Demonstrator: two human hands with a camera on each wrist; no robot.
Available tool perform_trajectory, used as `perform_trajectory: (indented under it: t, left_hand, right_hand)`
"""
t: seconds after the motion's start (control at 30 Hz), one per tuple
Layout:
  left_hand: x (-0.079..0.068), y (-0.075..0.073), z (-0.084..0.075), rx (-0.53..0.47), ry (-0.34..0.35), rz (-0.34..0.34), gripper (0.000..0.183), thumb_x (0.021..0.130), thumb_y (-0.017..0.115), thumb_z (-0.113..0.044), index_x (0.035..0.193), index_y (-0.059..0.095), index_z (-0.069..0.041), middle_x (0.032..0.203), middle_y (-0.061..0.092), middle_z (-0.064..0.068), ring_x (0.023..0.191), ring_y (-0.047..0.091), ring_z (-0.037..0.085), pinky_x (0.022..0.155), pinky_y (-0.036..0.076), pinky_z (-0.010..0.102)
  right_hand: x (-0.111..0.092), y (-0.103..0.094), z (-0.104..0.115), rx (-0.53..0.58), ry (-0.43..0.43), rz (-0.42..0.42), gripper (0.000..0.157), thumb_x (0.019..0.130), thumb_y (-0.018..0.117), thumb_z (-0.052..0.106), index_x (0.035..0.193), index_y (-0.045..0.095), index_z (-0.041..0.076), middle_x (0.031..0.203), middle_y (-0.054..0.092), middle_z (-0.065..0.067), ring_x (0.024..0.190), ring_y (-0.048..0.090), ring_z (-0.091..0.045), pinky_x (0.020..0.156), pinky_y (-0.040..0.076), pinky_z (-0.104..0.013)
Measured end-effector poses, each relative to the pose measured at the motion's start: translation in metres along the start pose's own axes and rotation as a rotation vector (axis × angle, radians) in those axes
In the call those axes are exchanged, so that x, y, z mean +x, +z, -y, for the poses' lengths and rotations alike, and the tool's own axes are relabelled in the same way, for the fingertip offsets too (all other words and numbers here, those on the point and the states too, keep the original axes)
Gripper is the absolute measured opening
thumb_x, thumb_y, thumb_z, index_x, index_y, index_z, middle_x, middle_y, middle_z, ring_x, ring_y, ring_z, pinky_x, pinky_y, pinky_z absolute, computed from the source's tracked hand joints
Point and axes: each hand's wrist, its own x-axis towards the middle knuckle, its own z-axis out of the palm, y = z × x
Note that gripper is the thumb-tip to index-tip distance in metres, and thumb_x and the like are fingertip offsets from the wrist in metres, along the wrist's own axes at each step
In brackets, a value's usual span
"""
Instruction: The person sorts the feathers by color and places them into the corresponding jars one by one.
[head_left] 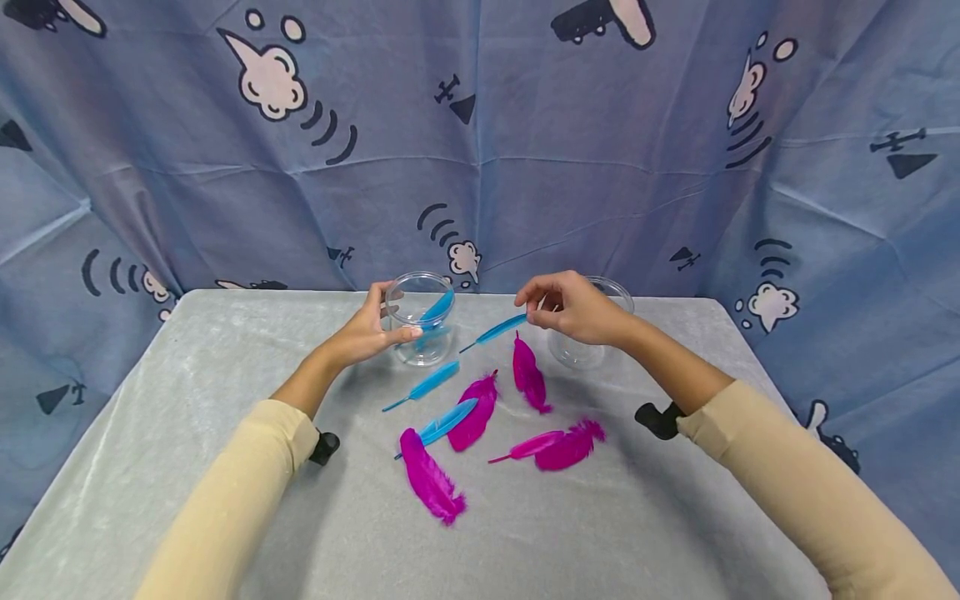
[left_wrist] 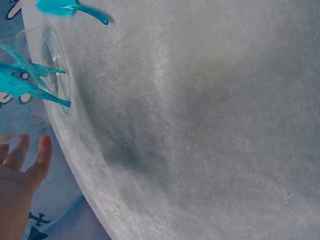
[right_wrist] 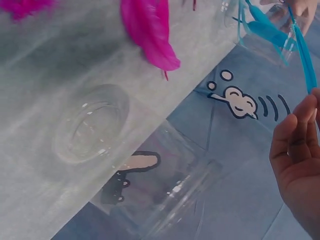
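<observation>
My left hand (head_left: 367,331) holds a clear jar (head_left: 401,312) at the back of the table, thumb on the near side and fingers behind. Inside the jar are blue feathers (head_left: 437,308), their quills pointing down toward its base in the left wrist view. Between thumb and fingertips, my right hand (head_left: 579,308) pinches another blue feather (head_left: 497,330) by its vane end, and its quill slants down to the left toward the jar. Behind the right hand stands a second clear jar (right_wrist: 92,125), with no feathers showing in it in the right wrist view.
Two more blue feathers, one alone (head_left: 432,382) and one (head_left: 450,420) among magenta ones, lie mid-table. Several magenta feathers (head_left: 529,377) are scattered there, some overlapping. A patterned blue curtain (head_left: 480,125) hangs behind the table's far edge.
</observation>
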Motion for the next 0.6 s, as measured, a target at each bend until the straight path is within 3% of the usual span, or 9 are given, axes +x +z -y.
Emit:
perform_trajectory:
  t: [0.6]
  left_hand:
    - [0.001, 0.000, 0.000, -0.005, -0.012, 0.000, 0.094, 0.091, 0.073, -0.034, 0.155, 0.007, -0.012, 0.160, 0.022, 0.016, 0.147, 0.024, 0.039, 0.113, 0.030, 0.058]
  right_hand:
    - [0.023, -0.008, 0.022, 0.040, -0.029, -0.083, 0.017, 0.093, 0.064, -0.003, 0.110, 0.067, -0.003, 0.088, 0.062, -0.013, 0.067, 0.055, -0.023, 0.059, 0.045, -0.025]
